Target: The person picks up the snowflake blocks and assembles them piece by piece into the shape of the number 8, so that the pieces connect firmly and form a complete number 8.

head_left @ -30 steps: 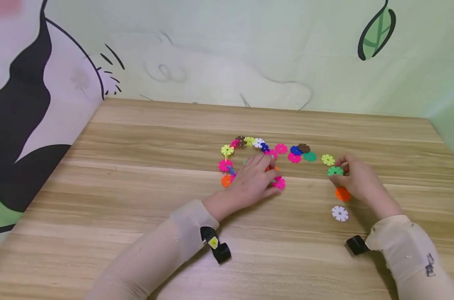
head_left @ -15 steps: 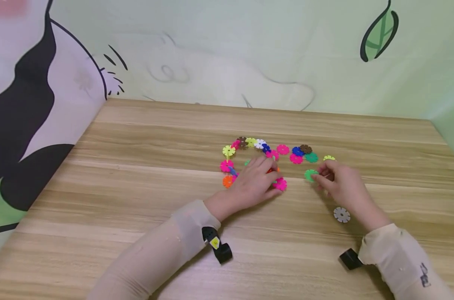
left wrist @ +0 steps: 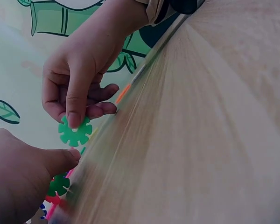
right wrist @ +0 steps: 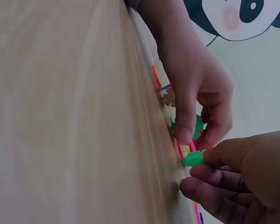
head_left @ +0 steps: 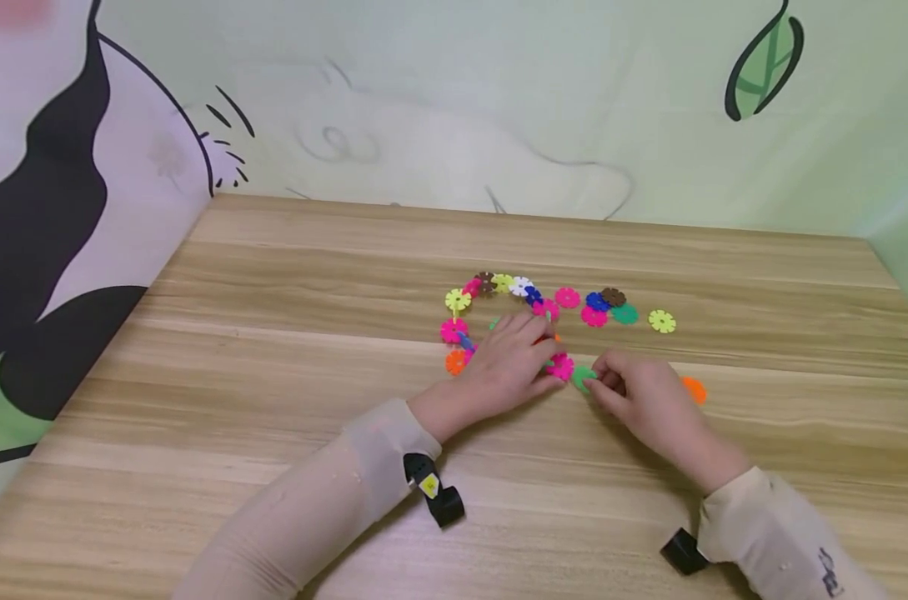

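My right hand point(head_left: 659, 408) pinches a light green slotted snowflake disc point(head_left: 584, 378) between thumb and fingers. The disc is held right at the edge of a pink disc point(head_left: 562, 367) in a chain of linked snowflake discs point(head_left: 454, 332). My left hand point(head_left: 501, 362) lies over the chain, hiding part of it. In the right wrist view, the left thumb and fingers grip a darker green disc point(right wrist: 197, 127) standing on edge in the chain. The left wrist view shows the light green disc point(left wrist: 75, 133) upright, close above the left thumb.
Toward the back right lie a pink disc point(head_left: 567, 297), a small cluster with a brown disc point(head_left: 614, 297) and a teal disc point(head_left: 625, 314), and a yellow disc point(head_left: 661, 321). An orange disc point(head_left: 694, 389) shows beside the right hand. A painted wall point(head_left: 423, 108) borders the wooden table point(head_left: 311, 275).
My right hand has picked up the light green disc from the right side and carried it left to the chain. The white disc is now hidden behind that hand. My left hand has stayed put.
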